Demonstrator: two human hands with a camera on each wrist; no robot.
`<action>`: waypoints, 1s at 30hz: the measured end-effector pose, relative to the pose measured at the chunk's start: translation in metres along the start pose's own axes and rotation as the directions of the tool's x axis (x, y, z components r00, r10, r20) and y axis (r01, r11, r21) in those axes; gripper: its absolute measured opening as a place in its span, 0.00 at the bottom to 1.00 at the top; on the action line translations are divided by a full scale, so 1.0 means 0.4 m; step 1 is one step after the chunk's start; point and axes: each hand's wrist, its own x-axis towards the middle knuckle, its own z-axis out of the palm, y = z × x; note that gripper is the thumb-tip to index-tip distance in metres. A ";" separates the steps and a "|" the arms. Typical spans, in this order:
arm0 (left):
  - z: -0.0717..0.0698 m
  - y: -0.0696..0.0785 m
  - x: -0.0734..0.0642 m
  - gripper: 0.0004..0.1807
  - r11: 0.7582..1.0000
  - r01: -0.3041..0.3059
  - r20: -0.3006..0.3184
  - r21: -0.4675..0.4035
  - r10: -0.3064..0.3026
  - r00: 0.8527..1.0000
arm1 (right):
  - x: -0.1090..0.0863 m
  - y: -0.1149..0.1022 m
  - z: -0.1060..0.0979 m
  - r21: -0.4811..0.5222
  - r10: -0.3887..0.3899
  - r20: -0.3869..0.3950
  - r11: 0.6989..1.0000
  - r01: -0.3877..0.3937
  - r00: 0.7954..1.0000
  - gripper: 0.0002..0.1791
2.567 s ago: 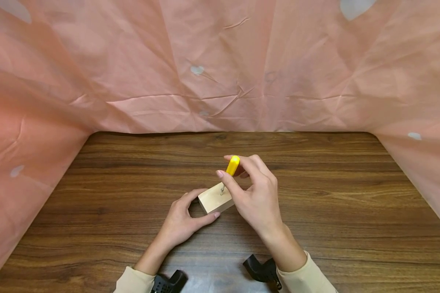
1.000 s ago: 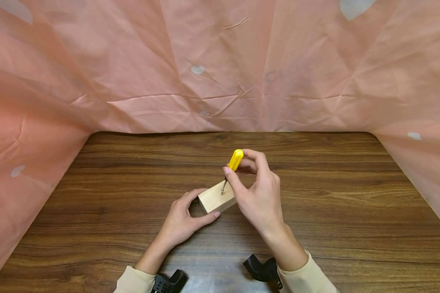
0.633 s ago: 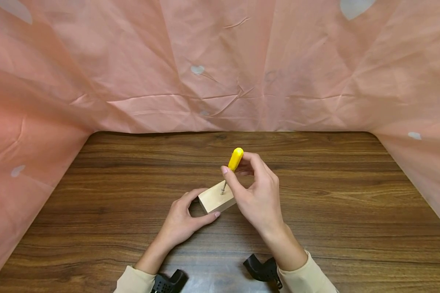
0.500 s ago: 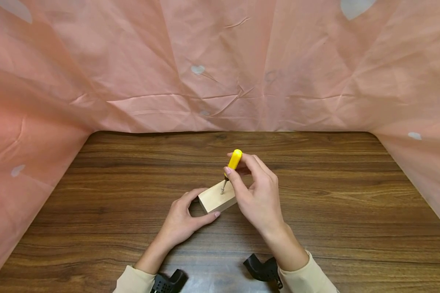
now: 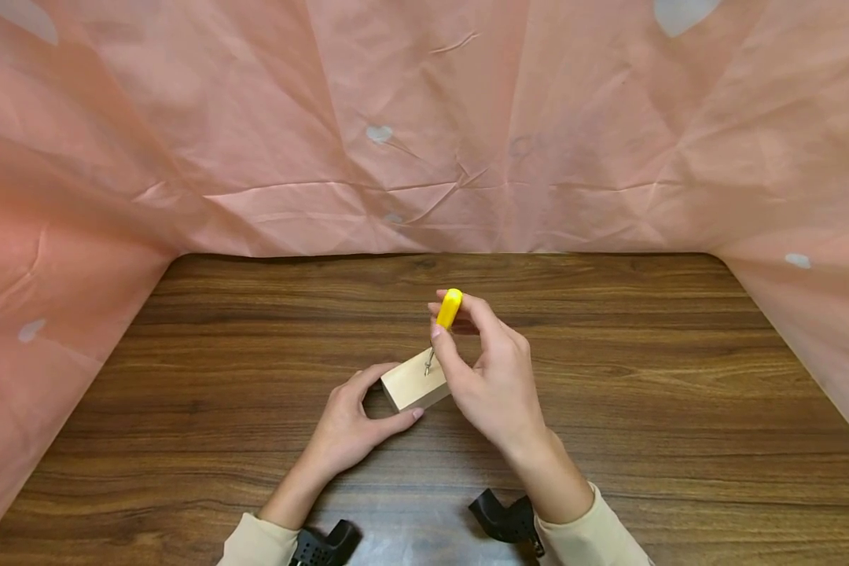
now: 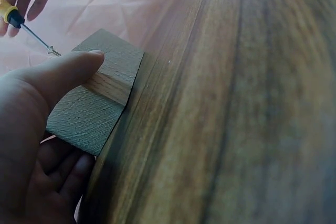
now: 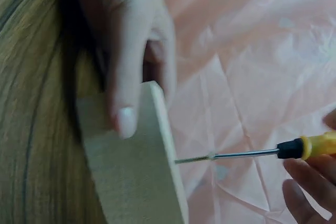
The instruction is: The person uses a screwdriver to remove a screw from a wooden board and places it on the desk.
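Note:
A pale wooden block (image 5: 412, 387) lies on the brown table, gripped at its near-left end between the thumb and fingers of my left hand (image 5: 350, 424). A screw (image 7: 193, 159) stands partly sunk in its top face, its thread still showing above the wood. My right hand (image 5: 498, 377) pinches the yellow handle of a screwdriver (image 5: 450, 308) between thumb and fingers. The metal shaft meets the screw head, and the tool leans slightly to the right in the head view. In the left wrist view the block's end face (image 6: 89, 116) shows beneath my left thumb.
The wood-grain table (image 5: 644, 393) spreads out around the block. A pink curtain (image 5: 424, 157) with pale heart shapes surrounds its back and sides. Black wrist-worn devices (image 5: 505, 519) sit near both beige cuffs.
My right fingers shift around the yellow handle, which swings a little left from where it leaned about a second ago. My left hand and the block hold their place.

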 end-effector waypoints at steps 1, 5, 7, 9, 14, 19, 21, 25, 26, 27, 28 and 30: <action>0.000 0.000 0.000 0.33 1.000 0.000 0.000 0.001 0.000 1.000 | 0.000 0.001 0.001 -0.014 -0.007 -0.007 1.000 0.007 1.000 0.15; -0.001 0.000 0.000 0.33 1.000 -0.001 0.000 0.008 0.001 1.000 | -0.001 0.002 0.002 -0.045 -0.016 -0.004 0.999 0.016 1.000 0.15; -0.001 0.001 0.000 0.33 1.000 -0.003 -0.001 0.009 0.003 1.000 | -0.001 0.001 0.000 -0.033 -0.005 0.012 0.999 0.006 1.000 0.20; -0.001 0.001 0.000 0.33 1.000 -0.004 -0.002 0.007 0.004 1.000 | 0.000 -0.003 -0.001 -0.018 0.025 0.022 1.000 -0.024 0.999 0.26; 0.000 0.001 -0.001 0.33 1.000 -0.001 -0.002 0.007 0.001 1.000 | -0.001 -0.006 0.001 0.002 0.104 -0.002 0.995 -0.104 0.995 0.20; 0.001 0.001 0.000 0.33 1.000 -0.001 -0.003 0.007 0.001 1.000 | 0.001 -0.001 0.001 0.029 0.064 0.000 0.998 -0.064 0.998 0.13; 0.001 0.000 0.000 0.33 1.000 -0.002 -0.003 0.008 0.002 1.000 | 0.001 0.001 0.002 0.025 0.064 -0.004 0.998 -0.064 0.998 0.15; 0.002 -0.001 0.000 0.33 1.000 -0.011 -0.003 0.020 0.011 1.000 | 0.000 0.004 0.003 -0.013 0.070 -0.031 0.997 -0.070 0.997 0.14; 0.002 -0.002 0.000 0.33 1.000 -0.013 -0.003 0.023 0.013 1.000 | -0.001 0.005 0.003 -0.014 0.069 -0.033 0.997 -0.070 0.997 0.14; 0.002 -0.002 0.000 0.33 1.000 -0.016 -0.003 0.025 0.016 1.000 | -0.001 0.005 0.002 -0.014 0.067 -0.034 0.998 -0.067 0.997 0.13; 0.002 -0.002 0.000 0.33 1.000 -0.017 -0.004 0.026 0.017 1.000 | 0.000 0.004 0.001 -0.011 0.068 -0.035 0.998 -0.068 0.997 0.13; 0.003 -0.001 0.001 0.33 1.000 -0.016 -0.004 0.023 0.016 1.000 | -0.001 0.002 0.000 0.000 0.081 -0.036 0.997 -0.081 0.996 0.17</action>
